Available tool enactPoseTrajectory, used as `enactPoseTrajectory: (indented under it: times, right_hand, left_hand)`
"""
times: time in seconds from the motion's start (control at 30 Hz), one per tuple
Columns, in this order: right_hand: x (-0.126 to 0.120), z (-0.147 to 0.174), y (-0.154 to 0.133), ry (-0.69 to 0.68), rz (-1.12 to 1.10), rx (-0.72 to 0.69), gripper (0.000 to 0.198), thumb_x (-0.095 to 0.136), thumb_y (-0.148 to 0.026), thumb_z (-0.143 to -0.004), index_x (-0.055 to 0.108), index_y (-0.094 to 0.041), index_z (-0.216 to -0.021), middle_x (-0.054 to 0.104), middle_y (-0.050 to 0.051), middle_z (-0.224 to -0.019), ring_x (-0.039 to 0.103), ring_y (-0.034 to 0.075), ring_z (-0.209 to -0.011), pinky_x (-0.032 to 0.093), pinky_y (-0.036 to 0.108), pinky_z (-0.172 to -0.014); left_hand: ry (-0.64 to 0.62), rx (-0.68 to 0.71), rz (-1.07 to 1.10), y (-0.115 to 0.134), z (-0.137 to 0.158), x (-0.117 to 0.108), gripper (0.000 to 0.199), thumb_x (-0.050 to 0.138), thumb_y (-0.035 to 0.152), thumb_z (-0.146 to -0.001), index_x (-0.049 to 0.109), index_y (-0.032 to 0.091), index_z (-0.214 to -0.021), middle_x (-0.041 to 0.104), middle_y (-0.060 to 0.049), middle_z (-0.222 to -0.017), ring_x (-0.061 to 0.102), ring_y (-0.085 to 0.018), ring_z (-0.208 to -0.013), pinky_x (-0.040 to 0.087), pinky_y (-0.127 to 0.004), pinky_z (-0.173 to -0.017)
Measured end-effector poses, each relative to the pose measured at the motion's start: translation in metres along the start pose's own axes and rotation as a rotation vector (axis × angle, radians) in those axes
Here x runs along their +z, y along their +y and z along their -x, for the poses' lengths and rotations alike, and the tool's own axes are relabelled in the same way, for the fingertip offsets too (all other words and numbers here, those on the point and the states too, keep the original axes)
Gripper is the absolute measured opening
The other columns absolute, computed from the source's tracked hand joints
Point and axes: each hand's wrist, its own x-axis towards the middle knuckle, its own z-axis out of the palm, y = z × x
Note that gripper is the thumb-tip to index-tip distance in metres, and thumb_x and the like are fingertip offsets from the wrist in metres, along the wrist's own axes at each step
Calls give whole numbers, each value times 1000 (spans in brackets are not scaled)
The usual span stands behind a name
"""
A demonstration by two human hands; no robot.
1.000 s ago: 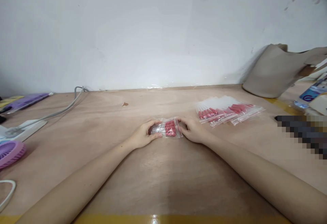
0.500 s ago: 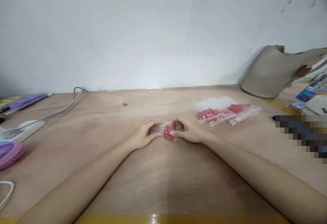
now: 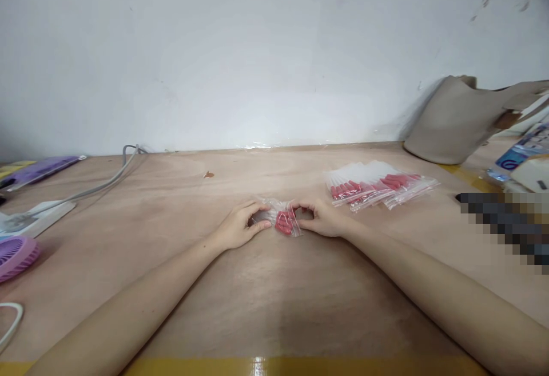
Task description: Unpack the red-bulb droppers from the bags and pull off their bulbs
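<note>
A small clear zip bag (image 3: 285, 222) with several white sticks that have red ends lies on the table between my hands. My left hand (image 3: 242, 224) is closed round the bag's left end, thumb in front and fingers behind. At the zip end on the right, my right hand (image 3: 322, 217) pinches the bag's edge between thumb and fingertips. To the right of that hand lies a fanned pile of similar zip bags (image 3: 377, 184), also showing red and white contents.
A beige bag (image 3: 448, 121) stands against the wall at the back right, near a blue-and-white packet (image 3: 521, 150). On the left are a purple fan (image 3: 17, 257), a white power strip (image 3: 49, 218) with a grey cable (image 3: 100, 188), and a purple packet (image 3: 43, 171).
My right hand has shifted slightly right along the bag's zip end, uncovering more of the red ends. My left hand stays nearly where it was.
</note>
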Motion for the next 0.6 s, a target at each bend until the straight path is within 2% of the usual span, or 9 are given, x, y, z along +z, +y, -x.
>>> enactPoseTrajectory:
  times: [0.2,0.33,0.4,0.5,0.6]
  right_hand:
    - [2,1,-8,148,164,-100,32,54,-10,-68,61,-19,-98,65,2,-89,56,14,-79,43,26,-71]
    - [-8,5,-5,190,142,-6,33,52,-11,-70,61,-16,-101,66,4,-88,58,14,-74,46,26,-69]
    - [-13,8,-2,178,134,8,35,54,-13,-70,60,-16,-105,66,5,-92,59,15,-77,47,28,-70]
    - [-14,10,0,109,106,-68,39,59,-18,-71,57,-19,-110,63,5,-106,58,18,-93,46,32,-81]
    - [-10,8,-1,73,53,-106,38,61,-20,-72,57,-21,-111,61,5,-110,56,18,-101,44,33,-88]
  left_hand:
    - [5,-25,13,-1,-1,1,32,53,40,-82,56,22,-108,60,-5,-102,56,-17,-89,47,-29,-74]
    - [35,-37,-2,-4,-1,2,32,54,41,-82,58,20,-106,60,-6,-99,56,-18,-90,46,-31,-78]
    - [36,-43,-15,-4,-1,1,33,53,42,-82,58,21,-106,60,-6,-99,56,-18,-90,46,-31,-78]
    - [28,-50,-31,-3,-1,0,33,52,43,-82,58,21,-106,60,-6,-98,56,-18,-87,46,-30,-75]
    - [30,-41,-42,-2,-1,0,33,51,43,-82,58,20,-105,59,-5,-97,56,-18,-85,46,-30,-74]
